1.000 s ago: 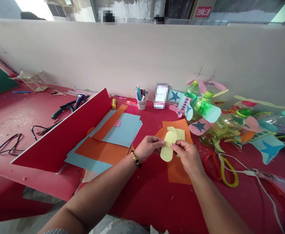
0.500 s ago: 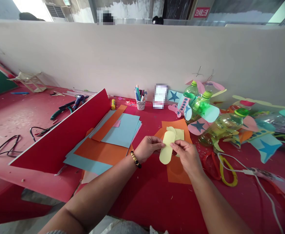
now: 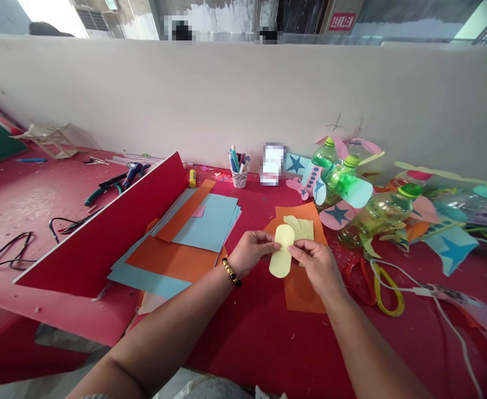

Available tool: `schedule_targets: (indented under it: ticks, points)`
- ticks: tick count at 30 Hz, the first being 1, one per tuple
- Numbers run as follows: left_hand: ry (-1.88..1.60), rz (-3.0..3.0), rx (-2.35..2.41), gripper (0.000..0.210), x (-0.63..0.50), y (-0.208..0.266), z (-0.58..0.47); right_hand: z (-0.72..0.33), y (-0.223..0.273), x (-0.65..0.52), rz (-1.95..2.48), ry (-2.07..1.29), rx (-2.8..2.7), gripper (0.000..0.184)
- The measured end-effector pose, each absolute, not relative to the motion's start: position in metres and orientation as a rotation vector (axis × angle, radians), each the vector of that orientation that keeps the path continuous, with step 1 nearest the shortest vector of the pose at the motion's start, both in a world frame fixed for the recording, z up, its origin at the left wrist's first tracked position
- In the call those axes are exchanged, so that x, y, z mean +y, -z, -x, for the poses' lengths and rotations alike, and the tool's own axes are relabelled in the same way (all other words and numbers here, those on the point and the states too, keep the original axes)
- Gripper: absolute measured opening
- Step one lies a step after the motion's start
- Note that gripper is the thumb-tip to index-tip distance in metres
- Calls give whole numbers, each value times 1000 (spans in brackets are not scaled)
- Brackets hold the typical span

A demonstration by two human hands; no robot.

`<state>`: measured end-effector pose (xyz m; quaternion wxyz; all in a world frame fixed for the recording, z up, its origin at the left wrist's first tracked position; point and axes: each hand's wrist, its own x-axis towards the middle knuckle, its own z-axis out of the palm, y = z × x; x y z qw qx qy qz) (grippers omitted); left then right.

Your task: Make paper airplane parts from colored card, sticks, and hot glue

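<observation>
A pale yellow paper strip (image 3: pixel 283 257) with rounded ends is held upright between both hands, over the red table (image 3: pixel 260 332). My left hand (image 3: pixel 249 255), with a beaded bracelet at the wrist, pinches its left edge at mid-length. On the opposite edge, my right hand (image 3: pixel 316 263) grips it between thumb and fingers. Behind the strip lie yellow paper scraps (image 3: pixel 305 228) on orange paper sheets (image 3: pixel 305 293). Part of those scraps is hidden by the strip and my right hand.
Blue paper sheets (image 3: pixel 210 224) and an orange strip (image 3: pixel 189 208) are stacked left, beside a red divider board (image 3: pixel 114 233). A pen cup (image 3: pixel 239 178) stands at the back. Decorated plastic bottles (image 3: pixel 393 213) crowd the right, with scissors handles (image 3: pixel 389 293) and a white cable (image 3: pixel 451 321) nearer.
The paper strip has shifted very slightly within the view. Both hands keep their pinch on its edges, and the things on the table stay put.
</observation>
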<state>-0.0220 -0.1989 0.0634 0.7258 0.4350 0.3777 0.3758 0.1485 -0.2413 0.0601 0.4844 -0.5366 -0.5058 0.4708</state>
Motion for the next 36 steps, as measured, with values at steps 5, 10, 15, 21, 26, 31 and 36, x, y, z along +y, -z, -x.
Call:
schedule_targets:
  ticks: [5, 10, 15, 21, 26, 31, 36]
  points:
    - [-821, -948, 829, 35, -199, -63, 21, -149, -60, -241, 1320, -1139, -1238, 30]
    - [-825, -947, 825, 35, -199, -64, 21, -149, -58, -240, 1315, -1134, -1218, 30]
    - [-824, -942, 810, 35, -199, -63, 21, -149, -56, -240, 1304, -1122, -1210, 30]
    - [-822, -962, 794, 34, -199, -59, 22, -149, -56, -240, 1318, -1101, -1217, 31]
    - [-823, -970, 799, 35, -198, -58, 22, -150, -55, -240, 1309, -1116, -1242, 30]
    - [-817, -959, 820, 34, -198, -59, 21, -151, -55, -239, 1312, -1122, -1244, 26]
    - [-815, -962, 827, 34, -198, -60, 21, -152, -55, -238, 1335, -1092, -1268, 23]
